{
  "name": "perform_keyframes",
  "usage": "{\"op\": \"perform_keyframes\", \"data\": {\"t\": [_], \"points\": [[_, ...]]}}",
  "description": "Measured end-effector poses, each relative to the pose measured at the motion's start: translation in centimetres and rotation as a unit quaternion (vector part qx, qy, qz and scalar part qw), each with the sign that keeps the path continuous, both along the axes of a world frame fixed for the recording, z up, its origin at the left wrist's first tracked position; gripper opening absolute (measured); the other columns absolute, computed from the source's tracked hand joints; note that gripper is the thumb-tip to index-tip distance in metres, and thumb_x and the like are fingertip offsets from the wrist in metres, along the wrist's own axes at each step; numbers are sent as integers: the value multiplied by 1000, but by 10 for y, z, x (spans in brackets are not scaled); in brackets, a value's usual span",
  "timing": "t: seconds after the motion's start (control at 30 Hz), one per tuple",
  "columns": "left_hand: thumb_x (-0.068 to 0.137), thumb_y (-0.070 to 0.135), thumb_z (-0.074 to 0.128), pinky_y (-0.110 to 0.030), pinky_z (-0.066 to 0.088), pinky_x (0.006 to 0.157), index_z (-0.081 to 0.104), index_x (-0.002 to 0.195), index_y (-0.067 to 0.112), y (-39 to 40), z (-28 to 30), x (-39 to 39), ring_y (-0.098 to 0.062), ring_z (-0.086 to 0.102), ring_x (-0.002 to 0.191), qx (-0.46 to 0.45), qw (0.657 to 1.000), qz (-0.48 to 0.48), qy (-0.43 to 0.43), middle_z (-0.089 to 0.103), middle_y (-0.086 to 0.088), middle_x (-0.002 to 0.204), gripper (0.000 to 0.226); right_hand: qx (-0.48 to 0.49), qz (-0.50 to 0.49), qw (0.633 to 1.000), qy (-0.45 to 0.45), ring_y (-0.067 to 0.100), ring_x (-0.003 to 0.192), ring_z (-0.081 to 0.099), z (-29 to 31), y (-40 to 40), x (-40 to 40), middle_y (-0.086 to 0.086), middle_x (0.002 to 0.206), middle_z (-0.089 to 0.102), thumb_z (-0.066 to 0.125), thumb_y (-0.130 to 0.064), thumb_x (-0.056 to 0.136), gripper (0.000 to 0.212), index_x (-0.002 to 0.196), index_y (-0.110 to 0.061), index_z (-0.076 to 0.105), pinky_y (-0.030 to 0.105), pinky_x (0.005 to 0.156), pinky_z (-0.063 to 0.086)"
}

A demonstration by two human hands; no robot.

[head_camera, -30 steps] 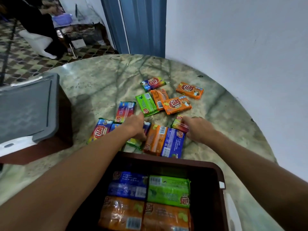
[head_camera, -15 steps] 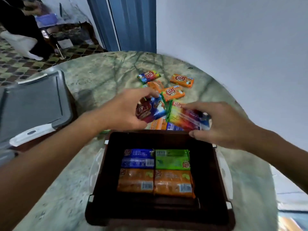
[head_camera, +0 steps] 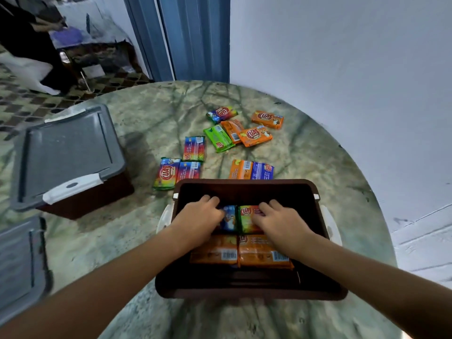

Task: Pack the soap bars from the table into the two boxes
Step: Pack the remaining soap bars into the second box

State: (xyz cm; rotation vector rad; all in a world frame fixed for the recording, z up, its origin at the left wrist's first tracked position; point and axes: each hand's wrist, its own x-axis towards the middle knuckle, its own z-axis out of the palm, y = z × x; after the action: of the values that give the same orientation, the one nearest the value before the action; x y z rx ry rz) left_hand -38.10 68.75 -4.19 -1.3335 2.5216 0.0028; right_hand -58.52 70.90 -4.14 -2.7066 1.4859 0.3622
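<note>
An open brown box (head_camera: 247,185) stands in front of me on the round marble table (head_camera: 151,123). Both my hands are down inside it. My left hand (head_camera: 198,220) grips a blue soap bar (head_camera: 230,217) at the box's far left. My right hand (head_camera: 281,220) grips a multicoloured soap bar (head_camera: 247,217) beside it. Two orange soap bars (head_camera: 241,252) lie in the near row below. Several wrapped soap bars (head_camera: 234,133) lie loose on the table beyond the box. A second brown box (head_camera: 80,189) with a grey lid (head_camera: 66,152) sits at the left.
Another grey lid (head_camera: 22,263) lies at the table's near left edge. A white wall (head_camera: 342,57) runs close along the right side of the table. A person in dark clothes (head_camera: 27,42) stands far back left on the tiled floor.
Each hand picked up a soap bar from the table, carried it over the box's far rim, and now presses it down into the far row inside the box.
</note>
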Motion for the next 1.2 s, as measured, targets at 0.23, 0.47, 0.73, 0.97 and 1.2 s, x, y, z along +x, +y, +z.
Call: {"op": "perform_keyframes", "data": {"t": [0.23,0.47,0.73,0.97,1.2], "points": [[77,25,65,-26,48,65,67,89,25,-15,43,-16,-7,59,73,96,966,55,235,63,11,80,12,42,-35,978,-202,20,89,63,48,-37,2,3,100,69,53,-18,89,22,107,-20,65,25,67,39],[82,20,59,-34,48,77,62,112,15,-117,39,-72,-23,59,98,31,972,145,185,64,-4,106,30,55,-15,991,-124,23,109,59,19,-163,-43,1,117,64,55,-5,81,38,116,-19,64,32,82,49],[86,36,56,-35,45,86,48,127,14,-185,-27,-114,-30,57,109,196,961,193,-38,57,-11,125,47,32,177,984,12,27,121,47,-50,-195,-63,2,142,43,63,-34,82,61,139,-24,44,36,86,46],[71,27,77,-38,47,90,15,146,15,-186,-32,-110,-34,47,120,177,937,291,74,41,-21,138,98,7,106,993,51,20,100,48,-45,-197,-86,3,110,54,67,-56,70,58,112,-16,58,30,73,44],[62,16,83,-29,48,76,41,131,18,-170,47,-71,-20,56,93,91,940,171,280,57,-6,117,81,11,-147,982,-122,19,77,51,24,-183,-97,3,97,60,75,-51,65,58,104,-13,54,28,63,39]]}}
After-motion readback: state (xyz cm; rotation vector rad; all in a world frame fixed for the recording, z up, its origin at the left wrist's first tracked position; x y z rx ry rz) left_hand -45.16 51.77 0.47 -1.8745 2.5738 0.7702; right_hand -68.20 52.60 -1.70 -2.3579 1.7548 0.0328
